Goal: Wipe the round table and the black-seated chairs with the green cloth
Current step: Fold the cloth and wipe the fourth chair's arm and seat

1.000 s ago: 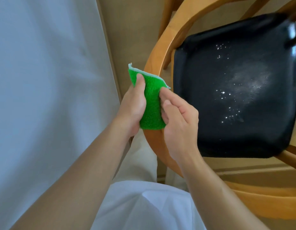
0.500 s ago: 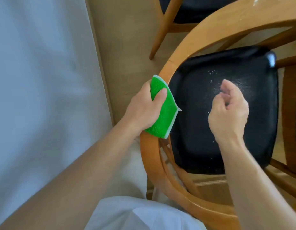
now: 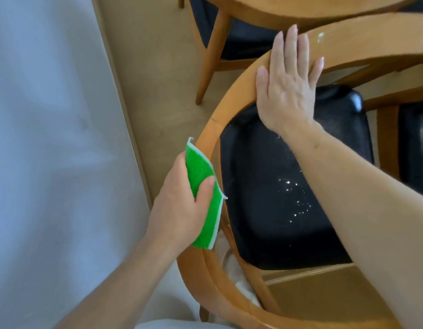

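— What does your left hand (image 3: pixel 179 205) hold?

— Your thumb and curled fingers pinch the cloth (image 3: pixel 204 200), bright green with a pale edge, folded and bent, right against the chair's curved wooden rail (image 3: pixel 207 143).

— And your right hand (image 3: pixel 286 84)?

— It lies flat on that rail, fingers straight. Beneath it, the black seat (image 3: pixel 265 210) carries white specks. The table (image 3: pixel 312 8) edge sits beyond.

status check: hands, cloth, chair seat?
Left hand grips green cloth. Right hand flat on chair rail. Black seat speckled white, unwiped. Nothing blocking.
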`<state>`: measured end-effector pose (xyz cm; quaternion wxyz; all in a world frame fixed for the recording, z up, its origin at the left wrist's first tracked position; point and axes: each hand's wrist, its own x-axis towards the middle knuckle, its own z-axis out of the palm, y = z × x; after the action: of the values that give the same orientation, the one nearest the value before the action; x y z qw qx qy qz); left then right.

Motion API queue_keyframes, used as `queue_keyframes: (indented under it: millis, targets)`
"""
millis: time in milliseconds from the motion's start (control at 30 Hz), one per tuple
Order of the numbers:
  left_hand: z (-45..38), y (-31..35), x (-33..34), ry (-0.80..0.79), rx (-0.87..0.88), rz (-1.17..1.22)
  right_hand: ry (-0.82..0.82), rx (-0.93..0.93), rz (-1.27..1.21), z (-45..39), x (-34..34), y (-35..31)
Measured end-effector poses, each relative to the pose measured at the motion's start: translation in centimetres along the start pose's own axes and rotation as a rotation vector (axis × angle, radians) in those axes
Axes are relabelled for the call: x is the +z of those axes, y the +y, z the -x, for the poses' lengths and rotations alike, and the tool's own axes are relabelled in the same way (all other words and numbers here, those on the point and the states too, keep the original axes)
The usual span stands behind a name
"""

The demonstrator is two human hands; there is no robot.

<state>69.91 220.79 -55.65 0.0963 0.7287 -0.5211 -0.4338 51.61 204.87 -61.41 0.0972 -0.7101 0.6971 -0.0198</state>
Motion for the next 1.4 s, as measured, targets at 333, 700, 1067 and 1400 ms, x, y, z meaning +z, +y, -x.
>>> queue_keyframes:
  millis: [333,700,1067,1400]
  targets:
    - [-10.9,5.5,1.9,0.083,0.174,-0.449,0.056,-0.027,-0.051,-1.3,-0.9,4.6]
    - [-16.8,12.4,5.1,0.150,0.478,-0.657,0.252,0.189,-0.254,-2.3,-2.3,10.1]
    - [-18.4,17.4,10.2,0.152,0.883,-0.789,0.126,0.419,-0.238,-3.6,-3.3,16.0]
    - [-20.2,23.6,10.2,-0.226,0.971,-0.297,0.250,0.202,-0.756,-2.3,-5.7,12.5]
